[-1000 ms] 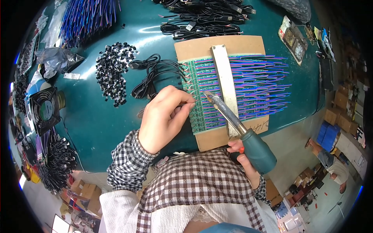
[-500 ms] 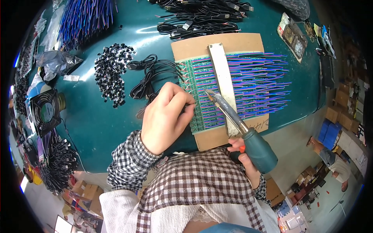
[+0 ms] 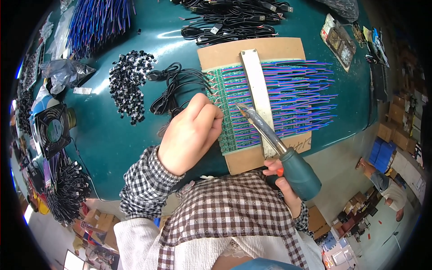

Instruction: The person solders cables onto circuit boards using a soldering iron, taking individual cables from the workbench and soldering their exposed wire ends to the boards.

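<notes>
At the left edge of a row of green circuit boards (image 3: 228,128), my left hand (image 3: 191,130) is closed with its fingertips pinched; whatever is between them is hidden. Black cables (image 3: 168,92) lie just beyond it, several with bare ends reaching the boards. In my right hand (image 3: 285,184) is a soldering iron (image 3: 299,173) with a dark green handle, its tip over the boards' right side. Blue and pink wires (image 3: 301,96) run rightward from the boards. A pale metal bar (image 3: 257,83) lies across them, on a cardboard sheet (image 3: 279,47).
Small black connectors (image 3: 130,85) are piled left of the cables. Bundled USB cables (image 3: 234,31) and a blue wire bundle (image 3: 99,27) lie at the back. A small fan (image 3: 53,129) stands at left, a solder-stained tray (image 3: 338,42) at far right.
My left hand has drawn back slightly to the left, its fingers curled more tightly. The soldering iron has hardly shifted.
</notes>
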Demonstrator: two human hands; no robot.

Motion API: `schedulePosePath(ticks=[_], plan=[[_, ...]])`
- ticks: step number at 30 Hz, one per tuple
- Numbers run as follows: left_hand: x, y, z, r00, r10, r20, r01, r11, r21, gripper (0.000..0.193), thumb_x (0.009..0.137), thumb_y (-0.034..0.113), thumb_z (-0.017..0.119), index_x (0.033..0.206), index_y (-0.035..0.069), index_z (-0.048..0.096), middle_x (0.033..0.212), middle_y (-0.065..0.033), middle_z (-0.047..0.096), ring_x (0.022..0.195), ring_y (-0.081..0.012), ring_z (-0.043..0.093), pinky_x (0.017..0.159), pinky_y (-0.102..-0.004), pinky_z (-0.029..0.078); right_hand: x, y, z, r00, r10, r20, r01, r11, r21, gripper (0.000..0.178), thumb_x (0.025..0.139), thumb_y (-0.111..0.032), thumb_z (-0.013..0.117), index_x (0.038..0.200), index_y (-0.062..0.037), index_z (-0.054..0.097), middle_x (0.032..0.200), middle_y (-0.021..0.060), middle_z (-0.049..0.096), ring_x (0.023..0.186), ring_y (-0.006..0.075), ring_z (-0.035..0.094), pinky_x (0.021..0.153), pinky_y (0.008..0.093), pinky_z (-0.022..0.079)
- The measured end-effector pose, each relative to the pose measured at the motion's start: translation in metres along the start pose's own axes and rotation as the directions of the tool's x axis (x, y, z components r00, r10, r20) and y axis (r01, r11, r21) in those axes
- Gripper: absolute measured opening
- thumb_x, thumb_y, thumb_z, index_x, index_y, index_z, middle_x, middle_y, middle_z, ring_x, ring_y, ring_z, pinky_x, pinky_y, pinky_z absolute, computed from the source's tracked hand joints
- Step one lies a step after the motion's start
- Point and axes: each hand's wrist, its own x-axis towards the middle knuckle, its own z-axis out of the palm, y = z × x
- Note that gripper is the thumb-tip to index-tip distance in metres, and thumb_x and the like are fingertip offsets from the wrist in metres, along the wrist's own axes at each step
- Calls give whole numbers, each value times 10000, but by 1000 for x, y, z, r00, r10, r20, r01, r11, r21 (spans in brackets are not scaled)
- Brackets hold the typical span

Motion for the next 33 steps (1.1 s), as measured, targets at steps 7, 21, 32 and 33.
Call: schedulePosePath(ticks=[7, 21, 32, 33], plan=[[2, 2, 4, 1000, -6, -28, 6, 1000, -21, 196, 755, -55, 681, 884, 11, 548, 874, -129, 488, 745, -316, 598, 650, -378, 515, -1, -1, 0, 1000, 20, -13, -20, 1000, 3, 397, 824, -35, 778, 1155, 72, 588, 1061, 187, 704, 981, 246, 708, 869, 348, 581], [-1, 8, 13, 990, -97, -106, 98, 995, -4, 170, 768, -65, 684, 880, 10, 581, 873, -75, 528, 607, -157, 558, 566, -277, 480, -3, 5, -4, 998, -33, 44, 39, 989, -142, 403, 763, 9, 799, 1111, 79, 608, 946, 136, 728, 930, 236, 726, 847, 350, 587], [2, 9, 10, 991, -124, -45, 123, 992, -27, 201, 754, -60, 681, 879, 8, 538, 871, -150, 500, 736, -352, 600, 629, -408, 511, -5, 11, -7, 994, -78, 81, 101, 935, -340, 325, 748, -76, 825, 1026, 3, 674, 858, 57, 744, 811, 174, 726, 788, 308, 549], [2, 9, 10, 991, -126, -45, 125, 992, -29, 198, 756, -59, 680, 879, 8, 540, 870, -150, 501, 736, -353, 601, 629, -410, 512, -6, 12, -7, 996, -67, 64, 85, 938, -336, 312, 750, -100, 828, 1012, -14, 683, 847, 46, 745, 799, 171, 725, 778, 306, 541]])
